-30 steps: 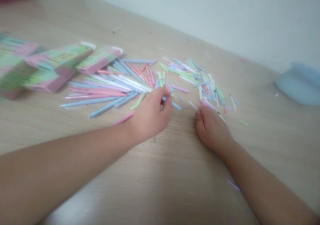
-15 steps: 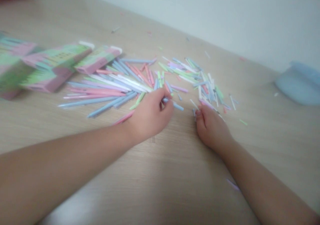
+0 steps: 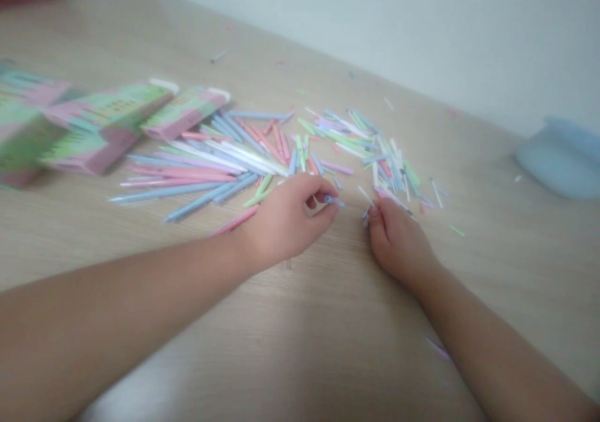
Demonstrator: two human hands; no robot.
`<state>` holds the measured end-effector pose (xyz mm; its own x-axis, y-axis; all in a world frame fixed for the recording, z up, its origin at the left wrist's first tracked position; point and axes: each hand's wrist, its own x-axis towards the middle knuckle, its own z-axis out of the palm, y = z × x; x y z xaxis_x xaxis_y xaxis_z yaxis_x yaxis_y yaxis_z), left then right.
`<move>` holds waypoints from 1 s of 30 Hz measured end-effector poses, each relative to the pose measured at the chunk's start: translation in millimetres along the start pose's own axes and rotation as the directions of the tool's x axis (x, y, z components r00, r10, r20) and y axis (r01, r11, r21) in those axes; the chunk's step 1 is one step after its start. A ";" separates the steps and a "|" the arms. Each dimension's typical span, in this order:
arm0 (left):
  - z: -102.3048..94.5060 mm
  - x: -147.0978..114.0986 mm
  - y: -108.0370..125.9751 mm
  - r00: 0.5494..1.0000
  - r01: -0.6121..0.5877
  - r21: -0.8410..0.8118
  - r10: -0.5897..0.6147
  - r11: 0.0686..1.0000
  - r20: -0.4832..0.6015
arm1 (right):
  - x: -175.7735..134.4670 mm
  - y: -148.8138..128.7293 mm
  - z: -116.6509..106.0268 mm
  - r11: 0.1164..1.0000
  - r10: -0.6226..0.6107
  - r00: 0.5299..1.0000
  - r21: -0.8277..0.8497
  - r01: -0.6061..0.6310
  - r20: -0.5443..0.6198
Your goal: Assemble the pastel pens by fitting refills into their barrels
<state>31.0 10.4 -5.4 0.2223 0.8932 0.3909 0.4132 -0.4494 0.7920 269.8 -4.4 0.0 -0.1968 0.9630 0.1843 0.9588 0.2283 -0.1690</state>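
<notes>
A spread of pastel paper sticks point(image 3: 220, 159) in pink, blue, green and white lies across the wooden table point(image 3: 300, 322). Shorter cut pieces point(image 3: 389, 165) are scattered to the right of them. My left hand point(image 3: 285, 219) rests on the table at the near edge of the pile, with its fingertips pinched on a short blue stick piece point(image 3: 334, 200). My right hand point(image 3: 398, 241) lies close beside it, fingers curled at the near edge of the short pieces with a few small bits at its fingertips; whether it grips them is blurred.
Several pink-and-green flat boxes point(image 3: 107, 119) lie at the left, behind the long sticks. A pale blue container point(image 3: 562, 159) sits at the far right by the wall. Tiny paper scraps dot the tabletop, and one lilac scrap point(image 3: 438, 347) lies beside my right forearm.
My left hand has drawn the short blue piece out of the pile toward the right, closer to my right hand. My right hand has barely moved.
</notes>
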 end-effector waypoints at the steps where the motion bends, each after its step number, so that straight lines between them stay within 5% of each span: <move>1: 0.1 -0.3 -0.4 1.000 -0.009 0.000 0.009 1.000 0.001 | 0.1 0.1 -0.1 1.000 0.001 1.000 -0.002 -0.001 0.000; 11: 0.9 -1.0 -2.0 1.000 -0.016 0.032 0.016 0.999 0.004 | 0.5 3.0 0.5 0.998 0.019 1.000 0.067 -0.018 -0.021; 17: -0.4 -2.5 -2.8 0.997 0.071 0.262 -0.079 0.962 0.020 | 3.2 10.9 -3.0 0.962 0.150 0.983 0.246 -0.120 -0.106; 21: 1.0 -2.4 -2.6 0.995 0.041 0.410 -0.076 0.911 0.069 | 6.4 11.7 -5.4 0.985 0.125 0.983 0.133 -0.107 -0.137; 26: 1.3 -3.4 -0.1 0.988 -0.067 0.513 -0.015 0.855 0.155 | 6.4 8.0 -7.9 0.992 0.099 0.995 -0.076 -0.098 0.019; 30: 0.1 -5.8 2.9 0.968 -0.152 0.568 0.004 0.809 0.252 | 9.7 14.4 -6.3 0.985 0.015 0.999 -0.170 -0.009 0.037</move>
<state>31.0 3.9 -5.5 0.4396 0.8587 0.2635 0.8020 -0.5074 0.3153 283.0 7.3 5.5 -0.1895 0.9709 0.1462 0.9814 0.1921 -0.0035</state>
